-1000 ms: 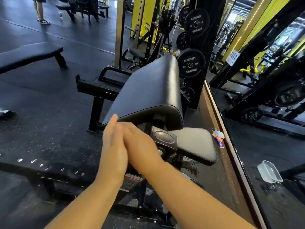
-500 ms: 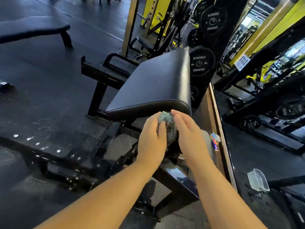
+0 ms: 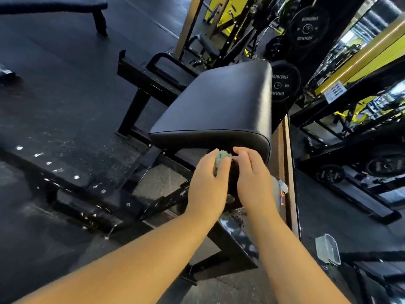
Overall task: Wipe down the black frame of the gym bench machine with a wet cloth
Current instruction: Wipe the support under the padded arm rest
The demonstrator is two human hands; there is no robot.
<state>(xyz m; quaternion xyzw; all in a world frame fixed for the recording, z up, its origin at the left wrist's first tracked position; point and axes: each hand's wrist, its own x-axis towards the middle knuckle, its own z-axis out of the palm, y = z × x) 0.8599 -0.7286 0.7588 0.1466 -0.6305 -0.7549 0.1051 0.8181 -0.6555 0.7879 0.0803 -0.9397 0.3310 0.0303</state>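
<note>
The left hand [image 3: 208, 185] and the right hand [image 3: 252, 181] are cupped toward each other around a bunched cloth [image 3: 221, 155], teal with darker patches. The left fingers curl over its left side and top; the right fingers curve round its right side, thumb tip close to the teal part. Only the top of the cloth shows between the fingertips; the rest is hidden by the hands. Both hands sit just under the near edge of the pad [image 3: 219, 106], a black upholstered cushion that tilts up and away from the viewer. Whether the cloth touches the frame [image 3: 140, 110] cannot be told, since the hands cover the spot.

The black frame runs out from under the pad: an upright post on the left, a cross beam beyond it with a looped handle, and a glossy slanted beam [image 3: 232, 244] coming toward the viewer below the wrists. A low black bar with scuffed paint lies to the left of the hands, over a grey speckled floor [image 3: 54, 95].

Right of the hands, a strip of brown wood [image 3: 287, 172] borders a mirror [image 3: 350, 150]. Small colourful items [image 3: 282, 191] lie on the wood just beside the right wrist. Nearer and further right, a clear plastic tub [image 3: 327, 249] appears. Far beyond the pad, black weight plates [image 3: 285, 82] hang on a rack, with yellow machine parts behind. A flat bench [image 3: 54, 4] stands far left.
</note>
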